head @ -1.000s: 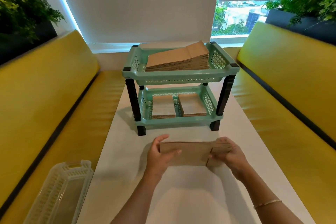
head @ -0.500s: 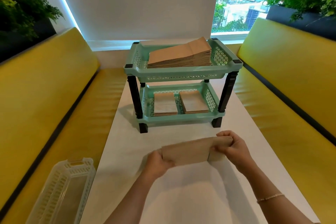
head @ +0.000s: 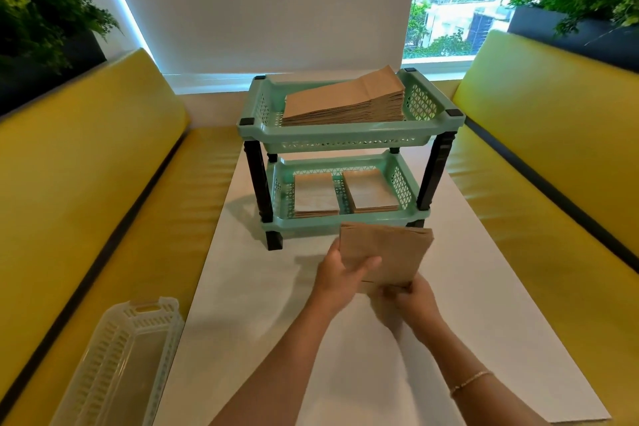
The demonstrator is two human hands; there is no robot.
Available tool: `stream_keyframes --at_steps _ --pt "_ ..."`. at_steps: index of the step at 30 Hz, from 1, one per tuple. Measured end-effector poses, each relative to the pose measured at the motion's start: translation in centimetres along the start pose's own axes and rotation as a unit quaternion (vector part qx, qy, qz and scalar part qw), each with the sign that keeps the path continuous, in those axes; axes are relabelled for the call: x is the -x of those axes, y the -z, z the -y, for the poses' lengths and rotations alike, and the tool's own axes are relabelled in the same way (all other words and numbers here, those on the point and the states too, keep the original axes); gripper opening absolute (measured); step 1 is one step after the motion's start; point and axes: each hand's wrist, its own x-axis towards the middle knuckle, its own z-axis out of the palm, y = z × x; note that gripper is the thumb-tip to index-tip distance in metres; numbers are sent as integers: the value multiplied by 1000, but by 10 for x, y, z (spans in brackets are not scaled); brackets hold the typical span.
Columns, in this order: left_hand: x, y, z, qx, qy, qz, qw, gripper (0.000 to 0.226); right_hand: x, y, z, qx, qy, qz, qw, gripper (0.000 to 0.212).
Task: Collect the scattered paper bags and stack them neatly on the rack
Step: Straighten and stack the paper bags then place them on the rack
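Glossy yellow padded benches (head: 103, 156) flank a long, smooth white table (head: 262, 308). On it stands a mint lattice-plastic two-tier rack (head: 349, 135) on black posts, flat kraft paper bags (head: 349, 100) piled on top. A stiff brown paper bag (head: 390, 252) is held above the table just before the rack: left hand (head: 340, 278) grips its left edge, right hand (head: 413, 301) pinches its near end. Half a second ago it lay crosswise; now it points lengthwise toward the rack.
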Motion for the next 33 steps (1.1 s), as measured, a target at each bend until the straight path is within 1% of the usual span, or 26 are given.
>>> stream_keyframes --at_steps 2,3,6,8,9,11,13,15,18,19,21,23,25,28,29,31,33 --pt "-1 -4 15 -36 33 -14 999 50 1 -4 2 -1 6 -3 1000 39" --pt "-1 -4 18 -46 35 -20 998 52 0 -4 6 -9 9 2 1000 41" --pt "-6 -4 14 -39 21 -23 999 52 -2 0 17 -26 17 16 999 41" --pt "-6 -4 14 -39 35 -13 999 56 -2 2 17 -22 17 14 1000 40" --pt "-5 -5 15 -58 49 -9 997 58 0 2 14 -10 13 12 1000 38" --pt "0 -6 20 -115 80 -1 990 55 3 2 11 20 12 10 1000 35" --pt "4 -1 17 -173 89 6 981 43 4 5 14 16 22 25 999 43" --pt "3 9 6 -228 61 18 971 39 1 13 30 -39 39 17 998 53" --pt "0 32 -23 -295 3 41 955 40 -8 34 56 -175 65 -19 982 62" --pt "-1 40 -32 -313 -13 43 949 38 -12 42 62 -188 73 -27 979 65" --pt "-4 54 -46 -341 -37 36 938 31 -14 55 65 -153 90 -15 984 66" --pt "-6 62 -49 -344 -40 23 938 28 -11 57 61 -85 92 18 992 52" --pt "-5 60 -41 -357 -29 37 933 30 -6 51 45 0 69 30 997 36" --pt "-2 49 -24 -411 -21 70 909 28 -5 36 11 120 18 -4 993 16" --pt "-3 47 -22 -421 -22 70 904 27 -4 33 5 152 5 -19 988 14" --pt "-7 46 -22 -451 -31 77 889 29 -6 32 1 126 -24 -36 991 20" --pt "-9 48 -25 -478 -34 88 873 29 -6 35 7 85 -35 -21 996 22"
